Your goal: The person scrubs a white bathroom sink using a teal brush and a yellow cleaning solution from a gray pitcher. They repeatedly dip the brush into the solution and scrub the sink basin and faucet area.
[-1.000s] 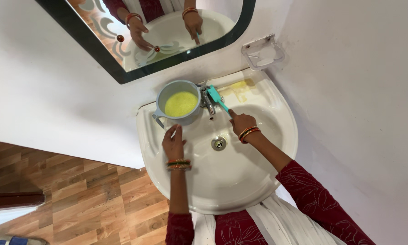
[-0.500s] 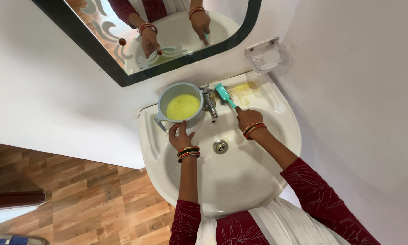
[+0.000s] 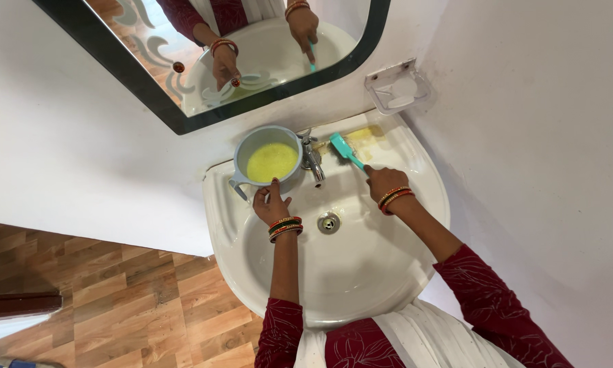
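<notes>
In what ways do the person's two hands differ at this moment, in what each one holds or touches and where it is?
The left hand rests open on the rim of the grey mug of yellow liquid, whereas the right hand is closed around a teal brush. The left hand lies left of the tap; the right hand lies right of it, its brush reaching to the yellow-stained sink ledge. Both wear bangles and are over the white sink.

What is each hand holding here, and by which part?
The right hand holds a teal brush by the near end of its handle. The left hand rests its fingers on the near rim of the grey mug; a full grasp cannot be told.
</notes>
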